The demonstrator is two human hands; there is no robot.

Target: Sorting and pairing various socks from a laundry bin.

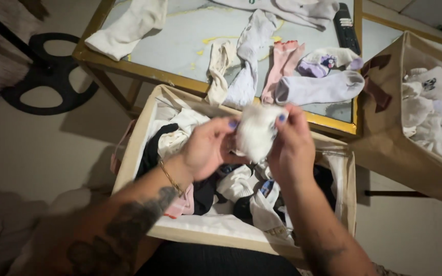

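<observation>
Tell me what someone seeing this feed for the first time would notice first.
Dead centre, the left hand and right hand grip a small white fabric sock between them, above a beige fabric bin heaped with black and white laundry. Just beyond, a gold-framed glass table carries a scatter of socks, including a pale lilac sock lying near its front right corner. A second beige fabric bin of white socks sits at far right.

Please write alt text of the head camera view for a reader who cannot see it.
Both hands, left hand and right hand, hold a white sock above a beige fabric bin full of clothes. Behind it, more socks lie on a gold-framed table.
</observation>
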